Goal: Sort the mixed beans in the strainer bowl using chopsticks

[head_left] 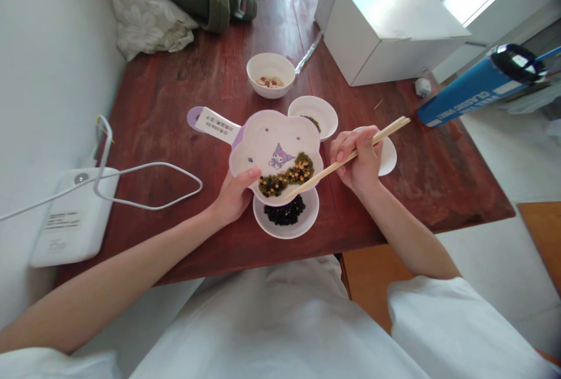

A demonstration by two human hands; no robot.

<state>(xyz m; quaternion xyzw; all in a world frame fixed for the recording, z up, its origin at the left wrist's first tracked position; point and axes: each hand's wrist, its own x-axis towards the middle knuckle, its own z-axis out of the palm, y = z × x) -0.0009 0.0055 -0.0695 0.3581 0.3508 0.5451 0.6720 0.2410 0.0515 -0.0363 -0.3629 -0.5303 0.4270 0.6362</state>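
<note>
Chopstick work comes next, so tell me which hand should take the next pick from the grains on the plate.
Right, most likely. The right hand already grips the wooden chopsticks, their tips at the grains on the purple-rimmed plate. The left hand is occupied holding the plate's edge.

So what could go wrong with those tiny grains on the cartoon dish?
The flower-shaped dish is held up at its edge by the left hand. If it tips, the small grains might slide into the white bowl below and mix. The chopsticks in the right hand could also flick some onto the wooden table.
</note>
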